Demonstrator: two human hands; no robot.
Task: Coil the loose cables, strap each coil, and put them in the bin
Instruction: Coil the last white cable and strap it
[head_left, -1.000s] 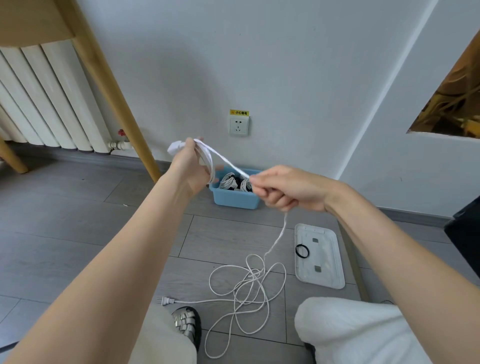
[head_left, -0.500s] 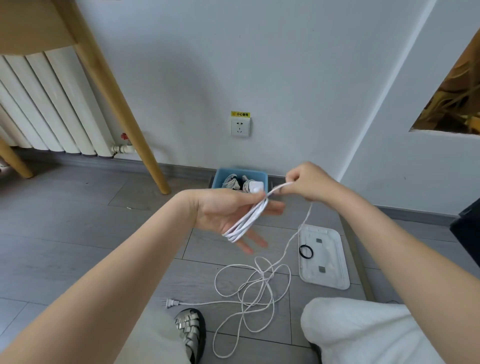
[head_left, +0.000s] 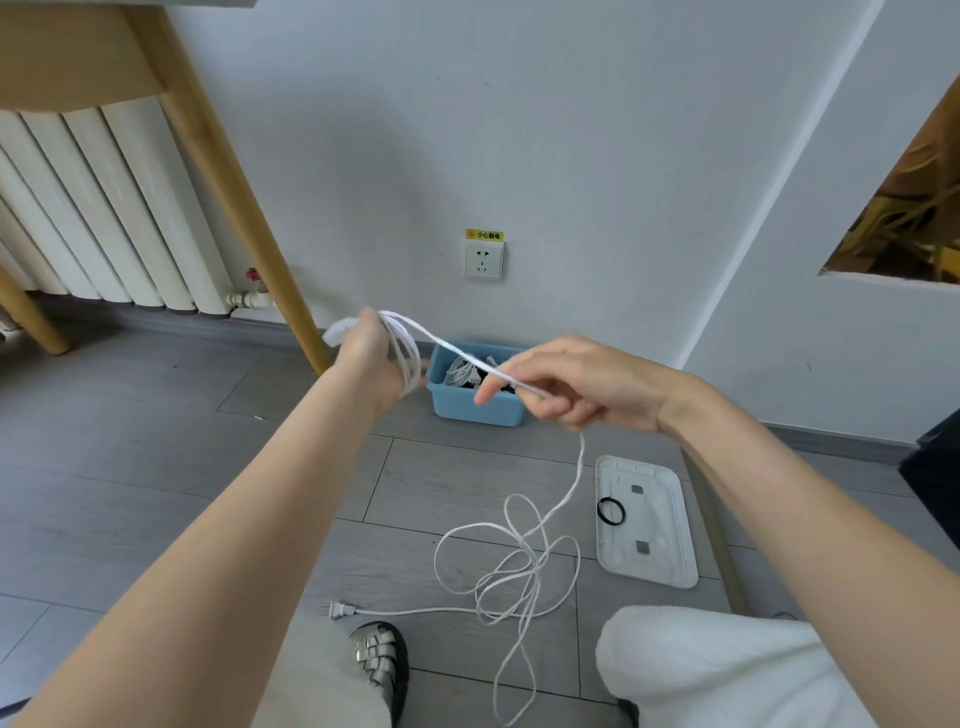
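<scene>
While the left hand (head_left: 371, 358) was raised with its back to the camera, several loops of the white cable (head_left: 524, 566) hung round it, the fingers curled on them and a white block at the cable's end poking out on the far left of the fist. From there one strand ran taut, down and to the right, to the right hand (head_left: 563, 382), which pinched it between thumb and curled fingers, the forefinger left sticking out. Below that hand the cable dropped to the grey floor (head_left: 156, 467) and lay in a loose tangle, its plug (head_left: 340, 609) at the near left end, prongs pointing left, beside a silver sandal (head_left: 379, 660). Against the wall stood the blue bin (head_left: 478, 410), with coiled white cables already inside. Right of the tangle lay a white lid (head_left: 670, 540), its long axis running away from the camera, and a black band (head_left: 611, 511) rested on its left edge.
</scene>
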